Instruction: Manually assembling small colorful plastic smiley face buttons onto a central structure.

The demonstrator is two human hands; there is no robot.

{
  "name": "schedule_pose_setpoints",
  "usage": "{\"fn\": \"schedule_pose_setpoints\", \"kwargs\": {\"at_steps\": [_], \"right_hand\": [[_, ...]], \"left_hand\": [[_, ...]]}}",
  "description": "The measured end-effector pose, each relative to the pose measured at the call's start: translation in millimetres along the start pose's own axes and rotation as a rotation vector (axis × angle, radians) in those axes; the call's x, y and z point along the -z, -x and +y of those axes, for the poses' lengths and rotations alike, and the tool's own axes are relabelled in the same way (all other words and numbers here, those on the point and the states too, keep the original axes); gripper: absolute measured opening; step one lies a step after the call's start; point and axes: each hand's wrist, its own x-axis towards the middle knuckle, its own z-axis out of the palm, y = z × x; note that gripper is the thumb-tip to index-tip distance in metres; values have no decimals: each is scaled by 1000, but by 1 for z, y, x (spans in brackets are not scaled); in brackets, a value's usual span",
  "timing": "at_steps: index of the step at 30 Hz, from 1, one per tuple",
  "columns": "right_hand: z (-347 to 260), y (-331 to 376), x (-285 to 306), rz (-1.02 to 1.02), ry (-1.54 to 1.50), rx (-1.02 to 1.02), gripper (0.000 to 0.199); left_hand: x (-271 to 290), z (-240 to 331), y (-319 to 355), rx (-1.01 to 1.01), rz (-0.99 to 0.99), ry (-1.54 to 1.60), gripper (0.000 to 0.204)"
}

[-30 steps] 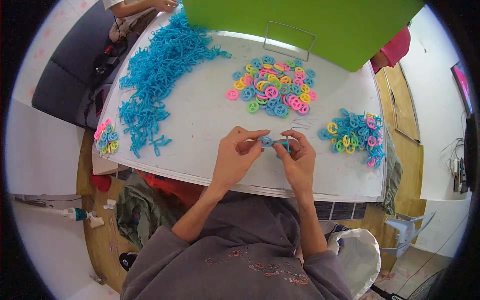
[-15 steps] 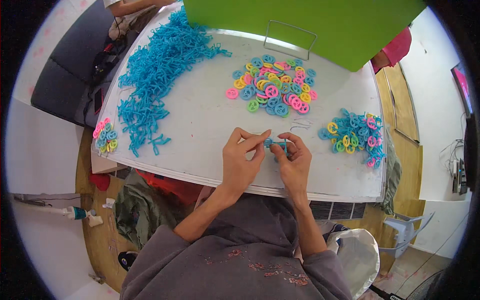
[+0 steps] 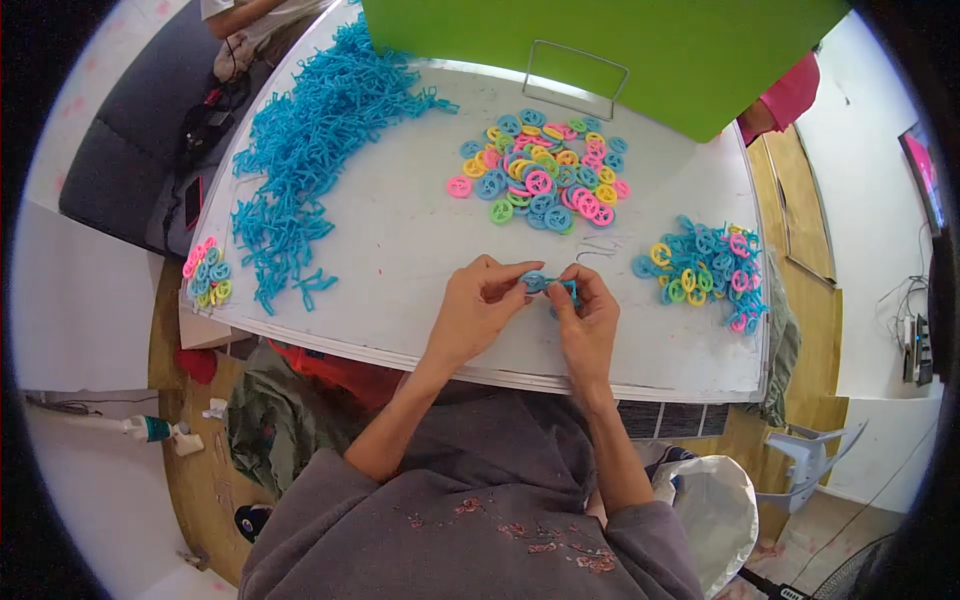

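In the head view, a white table (image 3: 400, 250) lies under and around the grip, its near edge just below the wrists. A green board (image 3: 600, 50) stands on its far side, well beyond the grip, with a wire frame (image 3: 575, 80) before it. Off the table to the left is a dark sofa (image 3: 115, 175); to the right and nearer the body, a grey chair (image 3: 805, 465) on the wood floor. Two other people show in part: a forearm (image 3: 240, 18) far left, a pink sleeve (image 3: 792, 95) far right. The left hand (image 3: 468, 312) pinches one blue wheel (image 3: 535, 281), thumb and forefinger parted only by its width; the right hand (image 3: 588, 325) nips one blue clip (image 3: 570, 287) against it, fingertips nearly together. Four heaps lie about the grip: clips (image 3: 325, 120) to the left and beyond, wheels (image 3: 545, 170) straight beyond, a mixed heap (image 3: 705, 265) to the right, a small wheel stack (image 3: 208, 272) far left. Their pieces overlap too much to count.
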Motion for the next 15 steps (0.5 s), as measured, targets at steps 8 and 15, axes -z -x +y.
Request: {"fn": "schedule_pose_setpoints", "kwargs": {"at_steps": [8,15], "right_hand": [[-4,0,2,-48,75,23,13],[-10,4,3,11,308,210,10]], "left_hand": [[0,16,-1,78,-65,255,29],[-8,6,2,43,50,240,25]]}}
